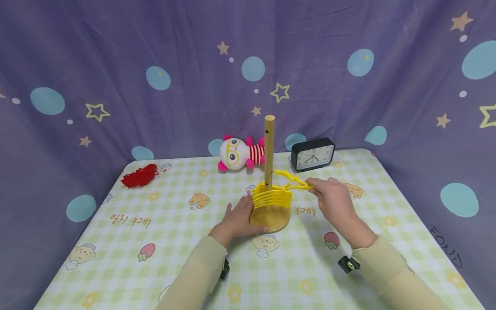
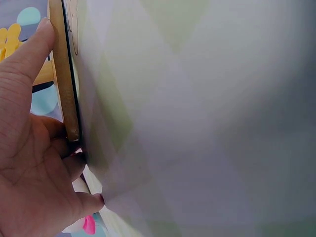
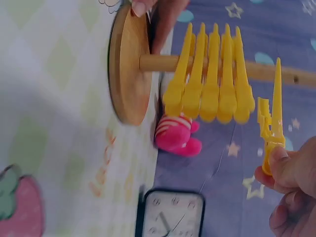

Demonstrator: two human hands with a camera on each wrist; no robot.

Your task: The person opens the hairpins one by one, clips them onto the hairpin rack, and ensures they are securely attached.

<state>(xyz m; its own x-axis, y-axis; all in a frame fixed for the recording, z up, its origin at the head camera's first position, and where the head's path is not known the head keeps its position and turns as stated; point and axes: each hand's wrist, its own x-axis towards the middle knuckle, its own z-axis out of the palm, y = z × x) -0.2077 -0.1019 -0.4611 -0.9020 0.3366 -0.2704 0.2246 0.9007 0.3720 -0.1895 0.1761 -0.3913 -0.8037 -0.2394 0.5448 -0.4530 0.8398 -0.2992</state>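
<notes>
A wooden stand with a round base (image 1: 276,221) and an upright pole (image 1: 269,150) stands on the table. Around the low part of the pole sits a stack of several yellow alligator clips (image 1: 277,199), seen as a row in the right wrist view. My left hand (image 1: 240,218) holds the base, thumb at its near edge and fingers along its left side. Between thumb and fingers, my right hand (image 1: 336,200) pinches the handle end of another yellow clip (image 3: 274,140). This clip's jaws are spread beside the pole, above the stacked clips.
Behind the pole lies a pink and white plush toy (image 1: 236,154). A black alarm clock (image 1: 313,155) stands at the back right. Red netting or yarn (image 1: 140,176) lies at the back left. A purple curtain (image 1: 193,64) hangs behind the checked tablecloth (image 1: 174,258).
</notes>
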